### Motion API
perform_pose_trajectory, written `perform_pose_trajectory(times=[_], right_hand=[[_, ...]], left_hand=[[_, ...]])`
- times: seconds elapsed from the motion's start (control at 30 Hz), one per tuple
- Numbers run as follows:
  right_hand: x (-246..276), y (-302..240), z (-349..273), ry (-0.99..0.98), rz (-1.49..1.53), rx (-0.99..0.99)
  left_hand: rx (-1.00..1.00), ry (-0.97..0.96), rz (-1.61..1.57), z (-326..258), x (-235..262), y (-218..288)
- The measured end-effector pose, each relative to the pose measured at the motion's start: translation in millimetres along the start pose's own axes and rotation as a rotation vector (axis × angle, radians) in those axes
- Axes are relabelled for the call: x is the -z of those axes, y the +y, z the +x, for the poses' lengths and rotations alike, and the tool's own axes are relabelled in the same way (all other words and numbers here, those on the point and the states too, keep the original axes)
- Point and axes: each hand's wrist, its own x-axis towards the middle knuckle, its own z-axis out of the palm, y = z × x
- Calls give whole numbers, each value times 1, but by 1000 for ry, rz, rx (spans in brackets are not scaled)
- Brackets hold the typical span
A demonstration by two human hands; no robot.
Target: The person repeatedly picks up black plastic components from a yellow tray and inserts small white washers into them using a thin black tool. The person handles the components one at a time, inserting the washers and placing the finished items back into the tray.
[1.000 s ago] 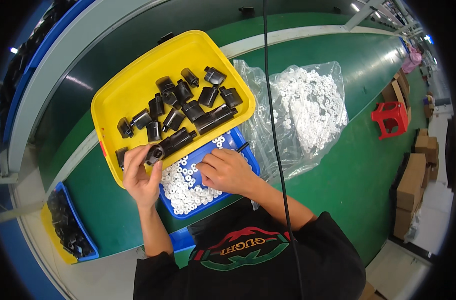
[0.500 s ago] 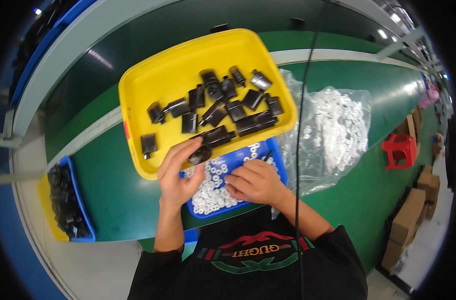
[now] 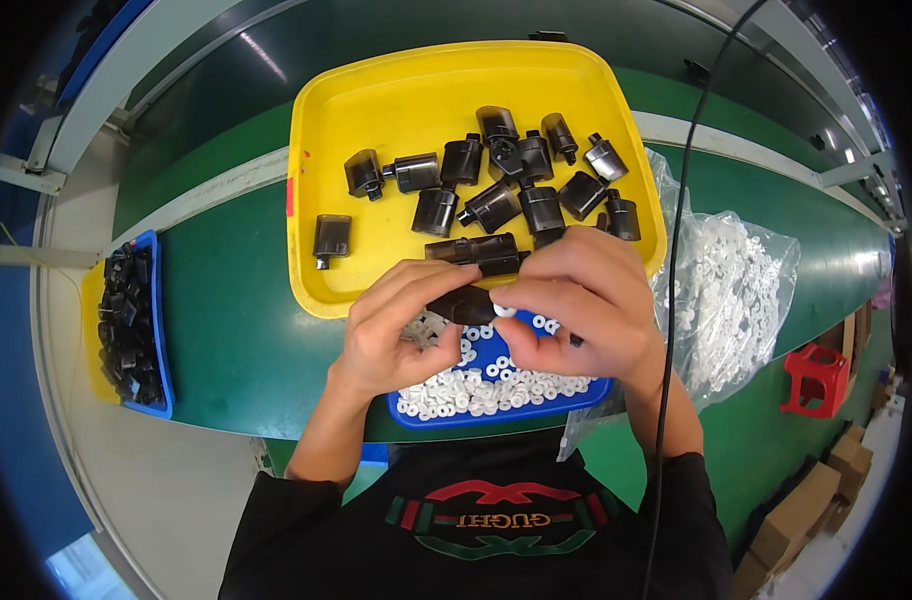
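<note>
My left hand [image 3: 391, 330] pinches a smoky black plastic cartridge [image 3: 464, 304] and holds it level above the blue tray. At the cartridge's right end, my right hand [image 3: 601, 310] has a small white ring [image 3: 504, 311] between thumb and fingers. Ring and cartridge meet or nearly so; I cannot tell whether the ring is on it. A short dark tip [image 3: 576, 340] shows by the right palm, its kind unclear. Below lies the blue tray [image 3: 491, 348] with many loose white rings. Just beyond my hands, the yellow tray [image 3: 376, 100] carries several similar black cartridges with narrow necks.
To the right, a clear plastic bag [image 3: 741, 275] of white parts lies on the green table. A blue-edged bin [image 3: 162, 320] of black parts stands at the left. A black cable [image 3: 679, 200] hangs across the view. Beyond the table are a red stool [image 3: 814, 380] and cardboard boxes [image 3: 791, 515].
My right hand has come up from the blue tray with a white ring to the cartridge. My left hand has brought the cartridge away from the yellow tray's edge, nearer the right hand.
</note>
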Motion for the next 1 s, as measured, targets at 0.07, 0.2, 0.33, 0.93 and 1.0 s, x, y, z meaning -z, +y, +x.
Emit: perform_pose_trajectory(times=[0.07,0.2,0.33,0.93,1.0], right_hand=[[-6,4,-2,-6,57,-11],[-15,4,-14,-24,184,-47],[-12,6,-18,-62,238,-59],[-19,9,-34,-104,90,-18],[-19,5,-37,-48,90,0]], left_hand=[[23,-3,-63,-2,-1,0],[39,3,-220,-9,-3,-5],[65,-41,-334,-8,-3,-2],[36,-8,-483,-19,-14,-10],[52,-7,-502,-19,-15,-7]])
